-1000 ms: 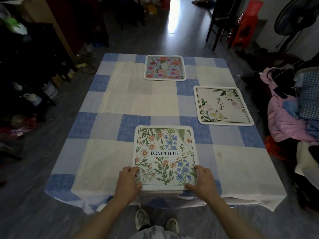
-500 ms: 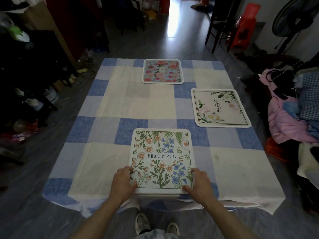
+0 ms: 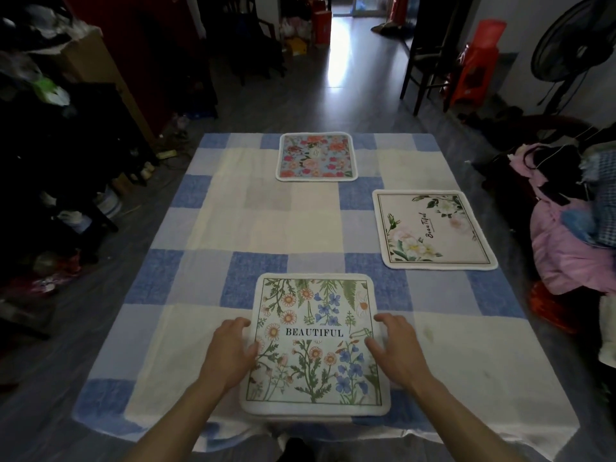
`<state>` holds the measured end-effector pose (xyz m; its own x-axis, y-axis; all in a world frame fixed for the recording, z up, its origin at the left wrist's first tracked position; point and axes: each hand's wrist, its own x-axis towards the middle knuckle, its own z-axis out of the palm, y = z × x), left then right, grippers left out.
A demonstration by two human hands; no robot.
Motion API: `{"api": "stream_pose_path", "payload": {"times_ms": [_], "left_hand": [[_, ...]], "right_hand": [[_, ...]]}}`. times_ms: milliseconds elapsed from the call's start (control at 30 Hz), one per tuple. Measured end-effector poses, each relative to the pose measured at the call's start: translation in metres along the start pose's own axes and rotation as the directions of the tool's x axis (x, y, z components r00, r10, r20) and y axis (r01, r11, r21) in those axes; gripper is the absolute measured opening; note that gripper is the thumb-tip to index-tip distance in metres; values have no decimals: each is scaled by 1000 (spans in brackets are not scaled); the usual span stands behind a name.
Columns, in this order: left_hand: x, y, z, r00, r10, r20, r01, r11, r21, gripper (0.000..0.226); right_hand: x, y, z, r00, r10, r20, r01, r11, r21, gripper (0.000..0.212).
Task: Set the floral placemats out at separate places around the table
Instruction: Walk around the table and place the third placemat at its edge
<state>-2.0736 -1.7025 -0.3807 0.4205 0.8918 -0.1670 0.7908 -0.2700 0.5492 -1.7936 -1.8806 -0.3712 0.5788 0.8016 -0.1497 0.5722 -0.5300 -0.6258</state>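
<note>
At the near edge of the checked tablecloth [image 3: 206, 228], head view: the wildflower placemat [image 3: 315, 371] printed BEAUTIFUL lies flat and square to the edge. Beside its left border sits the left hand [image 3: 233, 353], beside its right border the right hand [image 3: 396, 350]. Each thumb touches the mat's margin, fingers loosely curved, grasping nothing. One cream rose placemat [image 3: 435, 230] lies at the right side, one red-flowered placemat [image 3: 316, 156] at the far end. All three mats are well apart.
</note>
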Motion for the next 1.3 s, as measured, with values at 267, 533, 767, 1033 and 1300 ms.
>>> {"api": "stream_pose_path", "payload": {"times_ms": [267, 533, 767, 1033, 1300], "left_hand": [[72, 7, -15, 991, 131, 3, -131, 991, -13, 36], [124, 9, -12, 980, 187, 69, -188, 982, 16, 29], [153, 12, -4, 983, 154, 98, -160, 986, 46, 12], [172, 18, 13, 990, 58, 130, -73, 991, 113, 42], [173, 22, 18, 990, 89, 114, -99, 991, 87, 12]], "right_hand": [[46, -20, -3, 998, -27, -49, 24, 998, -63, 42], [73, -25, -7, 997, -15, -79, 6, 994, -109, 39], [117, -15, -8, 999, 27, -41, -31, 993, -113, 33], [150, -10, 7, 981, 139, 133, -107, 969, -224, 28], [161, -6, 14, 988, 143, 63, -135, 985, -107, 10]]}}
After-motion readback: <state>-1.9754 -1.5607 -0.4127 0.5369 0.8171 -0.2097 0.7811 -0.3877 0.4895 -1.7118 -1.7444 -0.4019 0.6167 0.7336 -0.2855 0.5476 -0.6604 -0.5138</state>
